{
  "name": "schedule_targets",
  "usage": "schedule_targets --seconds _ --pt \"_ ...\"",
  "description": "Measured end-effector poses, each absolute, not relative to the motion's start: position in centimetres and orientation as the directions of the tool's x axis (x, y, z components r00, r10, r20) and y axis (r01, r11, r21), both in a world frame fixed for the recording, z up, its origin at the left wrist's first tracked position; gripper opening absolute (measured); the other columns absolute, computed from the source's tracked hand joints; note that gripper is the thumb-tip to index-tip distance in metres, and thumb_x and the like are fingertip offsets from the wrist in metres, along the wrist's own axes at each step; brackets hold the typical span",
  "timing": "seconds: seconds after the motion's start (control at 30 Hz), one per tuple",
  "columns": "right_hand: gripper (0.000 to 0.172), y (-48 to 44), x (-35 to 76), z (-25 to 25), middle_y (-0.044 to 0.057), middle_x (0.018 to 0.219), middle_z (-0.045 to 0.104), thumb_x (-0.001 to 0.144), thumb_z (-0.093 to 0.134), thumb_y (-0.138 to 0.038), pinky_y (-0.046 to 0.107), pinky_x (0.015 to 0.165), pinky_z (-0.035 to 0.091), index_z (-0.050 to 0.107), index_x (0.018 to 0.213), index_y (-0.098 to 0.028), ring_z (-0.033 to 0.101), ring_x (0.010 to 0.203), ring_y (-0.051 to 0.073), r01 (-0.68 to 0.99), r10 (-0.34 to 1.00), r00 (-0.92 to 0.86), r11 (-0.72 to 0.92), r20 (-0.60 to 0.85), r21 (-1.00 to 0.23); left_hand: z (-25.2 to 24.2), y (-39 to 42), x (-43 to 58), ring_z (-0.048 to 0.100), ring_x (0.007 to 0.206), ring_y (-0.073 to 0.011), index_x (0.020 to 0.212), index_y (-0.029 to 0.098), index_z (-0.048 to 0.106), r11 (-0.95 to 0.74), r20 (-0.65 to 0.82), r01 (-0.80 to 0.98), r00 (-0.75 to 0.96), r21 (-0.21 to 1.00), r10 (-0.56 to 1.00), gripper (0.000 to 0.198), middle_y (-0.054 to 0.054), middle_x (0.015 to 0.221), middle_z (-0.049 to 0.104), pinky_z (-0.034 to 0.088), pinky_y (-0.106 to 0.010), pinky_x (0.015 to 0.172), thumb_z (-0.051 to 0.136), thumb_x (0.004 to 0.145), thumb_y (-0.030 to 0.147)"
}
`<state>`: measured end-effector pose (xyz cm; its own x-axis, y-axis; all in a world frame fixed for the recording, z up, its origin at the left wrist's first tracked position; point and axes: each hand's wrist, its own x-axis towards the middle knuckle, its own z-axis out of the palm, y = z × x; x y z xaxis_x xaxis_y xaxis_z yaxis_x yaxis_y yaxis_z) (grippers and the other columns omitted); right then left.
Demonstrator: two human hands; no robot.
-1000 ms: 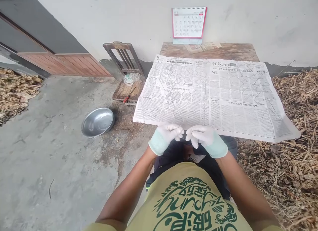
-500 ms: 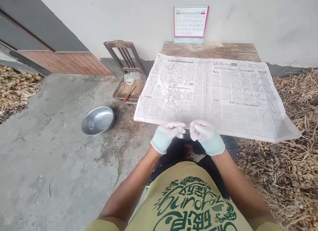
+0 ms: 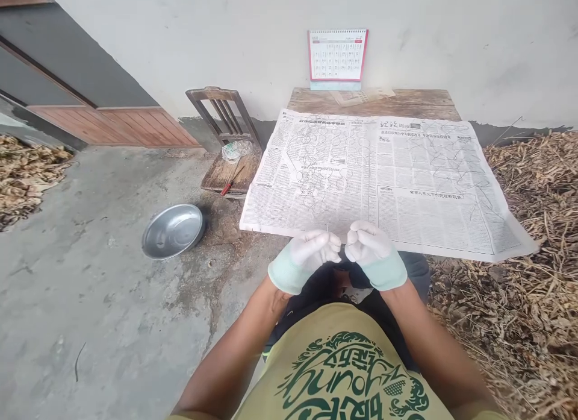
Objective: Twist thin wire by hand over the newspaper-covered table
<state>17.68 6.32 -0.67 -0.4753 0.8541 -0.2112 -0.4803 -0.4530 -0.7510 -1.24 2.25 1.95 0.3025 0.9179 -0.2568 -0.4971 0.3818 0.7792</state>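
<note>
Both hands wear white gloves with pale green cuffs and meet just in front of the table's near edge. My left hand (image 3: 311, 251) is closed in a pinch, and a short end of thin wire (image 3: 327, 227) pokes up from its fingertips. Close beside it, my right hand (image 3: 369, 246) is pinched too; whatever lies in its fingers is too small to make out. Beyond them a newspaper (image 3: 271, 206) covers most of the table. Several thin wire rings (image 3: 320, 195) lie linked or overlapping on its left half. Loose bent wires (image 3: 456, 164) are scattered across the right half.
A desk calendar (image 3: 338, 58) stands at the back of the wooden table (image 3: 419, 100). Left of it, a wooden chair (image 3: 212, 178) bears a plastic bag (image 3: 235, 150) and a red-handled tool (image 3: 226, 188). A metal basin (image 3: 174, 232) sits on the concrete; dry leaves (image 3: 533, 299) lie at right.
The camera has tilted slightly, so the scene sits lower. My hands have turned a little; the curved wire seen between them is hidden now, and a wire end stands up at the left fingertips.
</note>
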Motion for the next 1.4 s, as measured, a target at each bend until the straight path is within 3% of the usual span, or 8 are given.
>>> schedule_targets --seconds 0.17,0.37,0.57,0.8,1.07,1.23,1.4 --pt "0.022 6.3 17.6 -0.9 -0.003 0.076 0.072 0.08 0.087 -0.031 0.028 0.052 0.055 0.071 0.093 -0.023 0.061 0.05 0.012 -0.558 0.859 -0.485 -0.45 -0.167 -0.697 1.2 2.1 -1.3 0.069 0.058 -0.0189 0.083 0.015 0.077 0.368 -0.162 -0.557 0.384 0.744 0.909 0.044 -0.002 0.057 0.066 0.056 -0.031 0.064 0.085 0.083 0.058" --pt "0.017 6.2 17.1 -0.7 -0.001 0.08 0.075 0.085 0.083 -0.03 0.029 0.053 0.059 0.07 0.093 -0.022 0.065 0.054 0.013 -0.563 0.872 -0.466 -0.423 -0.151 -0.71 0.7 2.0 -1.4 0.069 0.062 -0.0199 0.069 0.012 0.073 0.339 -0.077 -0.562 0.438 0.754 0.896 0.048 -0.006 0.061 0.067 0.053 -0.032 0.065 0.082 0.087 0.056" --pt "0.019 5.9 16.7 -0.1 0.001 0.085 0.077 0.085 0.084 -0.032 0.027 0.054 0.061 0.074 0.097 -0.021 0.067 0.058 0.012 -0.575 0.91 -0.388 -0.362 -0.144 -0.734 0.2 2.0 -1.3 0.07 0.064 -0.0198 0.067 0.011 0.073 0.364 -0.079 -0.56 0.467 0.744 0.881 0.049 -0.008 0.063 0.069 0.054 -0.032 0.068 0.082 0.088 0.054" --pt "0.017 5.8 16.5 0.0 0.003 0.084 0.078 0.082 0.086 -0.026 0.028 0.053 0.059 0.076 0.094 -0.019 0.068 0.058 0.014 -0.588 0.899 -0.386 -0.414 -0.209 -0.695 -0.6 1.5 -1.5 0.072 0.07 -0.0184 0.084 0.012 0.078 0.393 -0.105 -0.621 0.448 0.678 0.888 0.038 -0.009 0.079 0.076 0.057 -0.03 0.071 0.079 0.092 0.049" --pt "0.02 5.5 16.5 0.3 0.001 0.083 0.077 0.082 0.087 -0.029 0.024 0.056 0.059 0.078 0.097 -0.019 0.07 0.058 0.012 -0.596 0.906 -0.387 -0.389 -0.174 -0.702 -1.1 1.6 -1.6 0.069 0.066 -0.0187 0.073 0.01 0.077 0.335 -0.078 -0.592 0.416 0.733 0.906 0.047 -0.009 0.069 0.069 0.055 -0.031 0.068 0.075 0.094 0.052" --pt "0.016 5.5 16.5 0.2 0.002 0.084 0.077 0.086 0.083 -0.027 0.026 0.054 0.059 0.077 0.098 -0.019 0.068 0.058 0.012 -0.572 0.909 -0.372 -0.384 -0.188 -0.724 -1.7 1.6 -1.6 0.068 0.066 -0.0181 0.073 0.012 0.076 0.363 -0.067 -0.614 0.451 0.701 0.89 0.041 -0.007 0.07 0.068 0.055 -0.032 0.067 0.08 0.091 0.049" --pt "0.02 6.0 16.9 -0.2 0.001 0.085 0.077 0.086 0.083 -0.029 0.027 0.05 0.059 0.074 0.1 -0.018 0.069 0.056 0.013 -0.527 0.874 -0.451 -0.422 -0.178 -0.737 -1.7 1.2 -1.6 0.067 0.064 -0.0177 0.079 0.014 0.075 0.397 -0.148 -0.613 0.416 0.683 0.897 0.037 -0.004 0.069 0.067 0.056 -0.033 0.066 0.082 0.09 0.048"
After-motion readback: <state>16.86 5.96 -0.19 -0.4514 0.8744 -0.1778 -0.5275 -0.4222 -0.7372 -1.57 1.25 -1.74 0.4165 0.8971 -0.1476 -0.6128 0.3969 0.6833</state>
